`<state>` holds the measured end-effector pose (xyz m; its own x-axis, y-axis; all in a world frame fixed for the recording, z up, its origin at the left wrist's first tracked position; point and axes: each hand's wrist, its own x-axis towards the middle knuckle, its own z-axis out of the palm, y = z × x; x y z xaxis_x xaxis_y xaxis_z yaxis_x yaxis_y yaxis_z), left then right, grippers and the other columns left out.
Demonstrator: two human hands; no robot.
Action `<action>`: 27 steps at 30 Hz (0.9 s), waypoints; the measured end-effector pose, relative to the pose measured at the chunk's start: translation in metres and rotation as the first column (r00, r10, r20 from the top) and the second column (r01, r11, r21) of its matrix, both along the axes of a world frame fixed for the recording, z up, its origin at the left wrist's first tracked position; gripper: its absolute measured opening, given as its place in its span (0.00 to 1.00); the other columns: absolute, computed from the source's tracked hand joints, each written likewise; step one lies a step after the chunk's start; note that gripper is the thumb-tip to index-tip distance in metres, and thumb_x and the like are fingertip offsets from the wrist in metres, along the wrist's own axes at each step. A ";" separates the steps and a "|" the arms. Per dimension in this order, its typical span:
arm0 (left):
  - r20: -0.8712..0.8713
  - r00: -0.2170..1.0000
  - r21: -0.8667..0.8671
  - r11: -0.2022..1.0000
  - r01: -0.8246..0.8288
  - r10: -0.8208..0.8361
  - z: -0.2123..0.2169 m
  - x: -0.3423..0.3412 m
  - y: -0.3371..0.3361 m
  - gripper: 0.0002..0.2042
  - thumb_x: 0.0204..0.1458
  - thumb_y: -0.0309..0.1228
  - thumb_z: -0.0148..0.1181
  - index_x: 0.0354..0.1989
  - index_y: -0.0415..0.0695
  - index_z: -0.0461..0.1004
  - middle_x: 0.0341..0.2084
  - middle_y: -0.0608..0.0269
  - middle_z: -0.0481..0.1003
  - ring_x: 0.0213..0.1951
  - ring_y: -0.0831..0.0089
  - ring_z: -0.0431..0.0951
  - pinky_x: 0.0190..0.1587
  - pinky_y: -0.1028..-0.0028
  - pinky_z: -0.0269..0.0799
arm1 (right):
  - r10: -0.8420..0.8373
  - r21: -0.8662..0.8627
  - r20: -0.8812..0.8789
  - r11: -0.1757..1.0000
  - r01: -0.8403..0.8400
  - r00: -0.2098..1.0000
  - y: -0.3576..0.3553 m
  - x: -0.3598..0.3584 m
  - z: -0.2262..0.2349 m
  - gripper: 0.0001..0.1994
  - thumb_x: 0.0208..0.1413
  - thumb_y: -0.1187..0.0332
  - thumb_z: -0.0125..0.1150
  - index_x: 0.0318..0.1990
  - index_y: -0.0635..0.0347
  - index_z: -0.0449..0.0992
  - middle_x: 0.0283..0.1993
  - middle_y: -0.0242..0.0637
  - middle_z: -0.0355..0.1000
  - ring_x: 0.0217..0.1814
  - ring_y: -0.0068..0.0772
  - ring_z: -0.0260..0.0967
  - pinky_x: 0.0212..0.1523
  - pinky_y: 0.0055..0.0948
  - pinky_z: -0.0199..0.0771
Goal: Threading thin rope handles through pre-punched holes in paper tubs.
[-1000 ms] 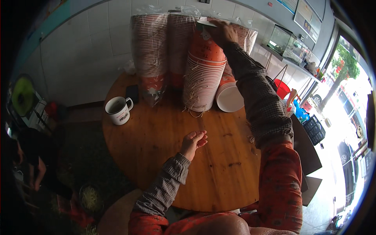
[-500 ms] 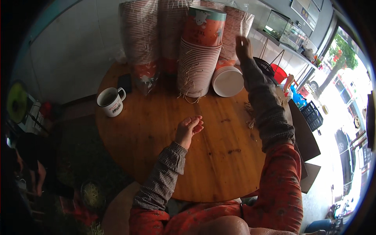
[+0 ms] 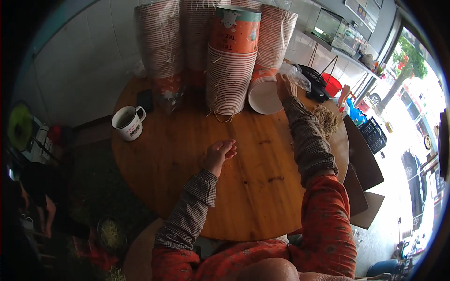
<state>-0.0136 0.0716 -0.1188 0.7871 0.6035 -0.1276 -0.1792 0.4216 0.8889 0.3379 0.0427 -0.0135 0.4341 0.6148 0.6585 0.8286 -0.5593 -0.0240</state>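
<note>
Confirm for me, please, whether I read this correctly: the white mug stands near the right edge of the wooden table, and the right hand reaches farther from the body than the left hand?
Not quite: the white mug stands near the left edge of the wooden table, as the head view shows. The right hand does reach farther than the left hand.

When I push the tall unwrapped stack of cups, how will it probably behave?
The stack of cups would probably tip easily, being tall and narrow. It may be light for its size, since it looks like thin paper.
</note>
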 end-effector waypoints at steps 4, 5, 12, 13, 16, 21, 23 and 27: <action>-0.001 1.000 0.005 1.000 -0.012 0.012 -0.002 0.000 0.001 0.12 0.57 0.37 0.57 0.42 0.42 0.75 0.32 0.65 0.76 0.33 0.76 0.76 0.41 0.75 0.71 | 0.077 -0.066 0.203 0.996 -0.065 0.976 0.000 0.003 0.003 0.07 0.53 0.68 0.53 0.39 0.54 0.71 0.41 0.39 0.70 0.48 0.44 0.69 0.45 0.41 0.71; -0.005 1.000 0.005 1.000 -0.014 0.014 -0.003 -0.001 0.002 0.12 0.57 0.37 0.57 0.42 0.42 0.75 0.32 0.65 0.76 0.33 0.76 0.76 0.41 0.75 0.71 | 0.093 -0.086 0.212 0.993 -0.076 0.973 0.001 0.003 0.004 0.07 0.54 0.68 0.50 0.39 0.54 0.72 0.41 0.40 0.71 0.47 0.45 0.70 0.44 0.41 0.71; 0.012 1.000 0.304 0.953 -0.013 0.010 -0.015 0.031 -0.002 0.12 0.59 0.34 0.55 0.44 0.38 0.74 0.33 0.64 0.76 0.34 0.78 0.76 0.38 0.78 0.73 | 0.123 -0.032 0.130 0.992 -0.119 0.984 -0.021 0.022 0.004 0.06 0.52 0.68 0.51 0.37 0.55 0.71 0.41 0.43 0.73 0.46 0.45 0.72 0.42 0.44 0.72; 0.044 0.999 0.356 0.934 -0.034 0.019 -0.024 0.040 0.003 0.12 0.59 0.33 0.55 0.45 0.38 0.73 0.34 0.63 0.76 0.35 0.79 0.76 0.38 0.78 0.74 | 0.124 -0.031 0.130 0.992 -0.121 0.984 -0.024 0.017 0.007 0.06 0.52 0.68 0.51 0.37 0.55 0.71 0.41 0.43 0.73 0.46 0.45 0.72 0.42 0.44 0.72; 0.207 0.972 0.382 0.906 -0.182 0.108 -0.050 0.088 0.024 0.12 0.58 0.32 0.56 0.45 0.37 0.72 0.35 0.63 0.76 0.32 0.80 0.75 0.36 0.78 0.75 | 0.216 -0.104 0.110 0.973 -0.204 0.970 -0.038 0.007 0.009 0.06 0.48 0.70 0.52 0.35 0.55 0.70 0.34 0.45 0.74 0.36 0.53 0.73 0.33 0.46 0.72; 0.287 0.958 0.561 0.811 -0.165 -0.004 -0.044 0.136 0.035 0.19 0.57 0.28 0.56 0.56 0.36 0.65 0.46 0.57 0.72 0.44 0.73 0.75 0.48 0.71 0.73 | 0.322 -0.156 0.020 0.936 -0.316 0.946 -0.044 -0.005 0.008 0.07 0.47 0.69 0.52 0.36 0.51 0.70 0.25 0.46 0.73 0.29 0.56 0.72 0.29 0.51 0.71; 0.320 0.947 0.627 0.747 -0.221 0.012 -0.036 0.141 0.028 0.24 0.55 0.26 0.57 0.60 0.38 0.60 0.50 0.55 0.69 0.50 0.69 0.73 0.52 0.69 0.70 | 0.312 -0.203 -0.057 0.926 -0.317 0.948 -0.049 -0.008 0.014 0.09 0.47 0.67 0.52 0.38 0.50 0.69 0.26 0.47 0.72 0.30 0.56 0.72 0.29 0.51 0.70; 0.263 0.959 0.676 0.690 -0.260 0.104 -0.020 0.131 0.019 0.23 0.55 0.23 0.53 0.61 0.41 0.60 0.53 0.52 0.67 0.53 0.67 0.71 0.50 0.69 0.71 | 0.370 0.038 -0.157 0.929 -0.369 0.916 -0.061 0.002 0.023 0.10 0.53 0.62 0.54 0.42 0.50 0.68 0.29 0.48 0.74 0.32 0.58 0.72 0.33 0.51 0.70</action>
<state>0.1174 0.0909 -0.1390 0.6122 0.5894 0.5271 -0.3803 -0.3650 0.8498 0.3398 -0.0185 0.0099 0.2755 0.7471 0.6049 0.9613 -0.2130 -0.1747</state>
